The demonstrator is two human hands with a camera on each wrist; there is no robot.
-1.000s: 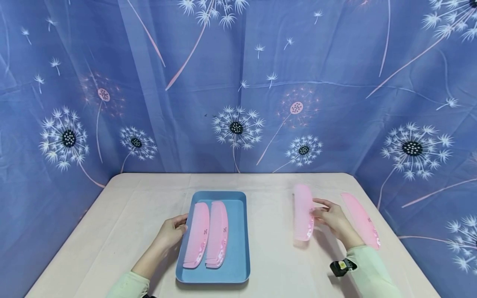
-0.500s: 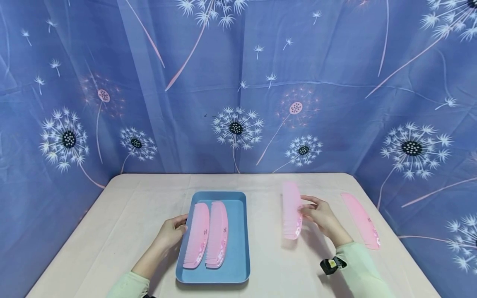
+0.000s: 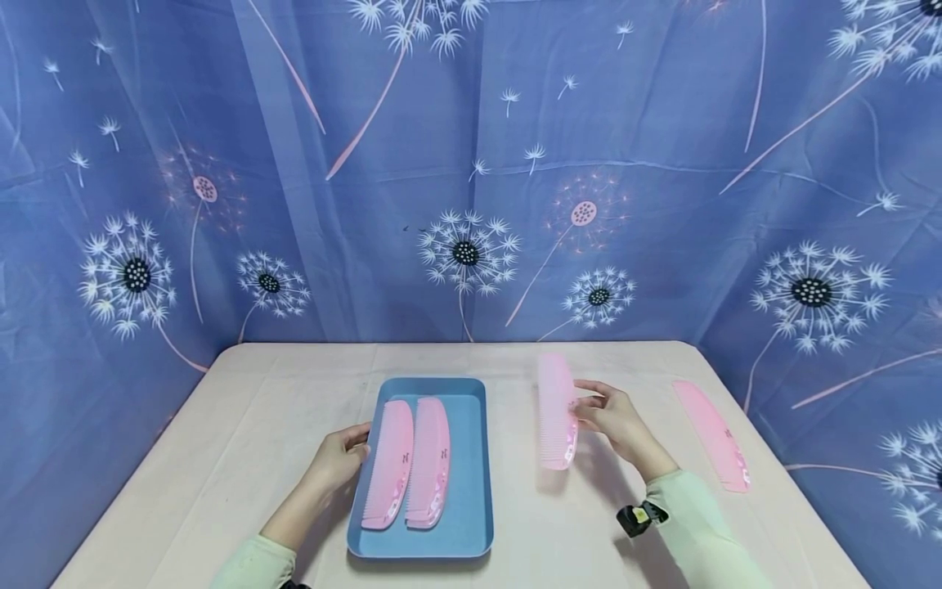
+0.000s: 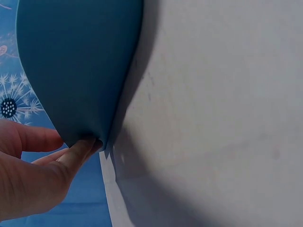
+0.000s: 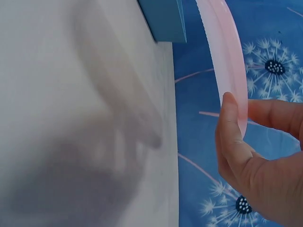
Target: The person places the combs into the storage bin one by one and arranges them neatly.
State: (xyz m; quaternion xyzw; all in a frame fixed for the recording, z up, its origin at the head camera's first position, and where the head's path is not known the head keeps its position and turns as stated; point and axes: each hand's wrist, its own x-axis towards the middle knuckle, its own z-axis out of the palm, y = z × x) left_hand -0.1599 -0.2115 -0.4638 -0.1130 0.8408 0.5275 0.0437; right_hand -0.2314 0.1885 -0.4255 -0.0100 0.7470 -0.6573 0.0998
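Note:
My right hand (image 3: 616,424) pinches a pink comb (image 3: 557,413) by its spine, thumb on one side and fingers on the other. The right wrist view shows this comb (image 5: 229,61) raised off the table, its shadow below. On the left, my left hand (image 3: 337,460) holds the side of a blue tray (image 3: 469,491); up close in the left wrist view, thumb and fingers grip the tray wall (image 4: 80,71). Inside the tray, a pink comb (image 3: 388,466) and another pink comb (image 3: 428,462) lie side by side, toward its left half.
One more pink comb (image 3: 712,438) lies slanted on the table near its right edge. A pale cloth (image 3: 272,409) covers the table. Behind and at both sides hangs a blue curtain (image 3: 368,245) with dandelion prints.
My right hand has carried its comb leftward toward the tray and slightly farther from me. The left hand, the tray and the other combs stay where they were.

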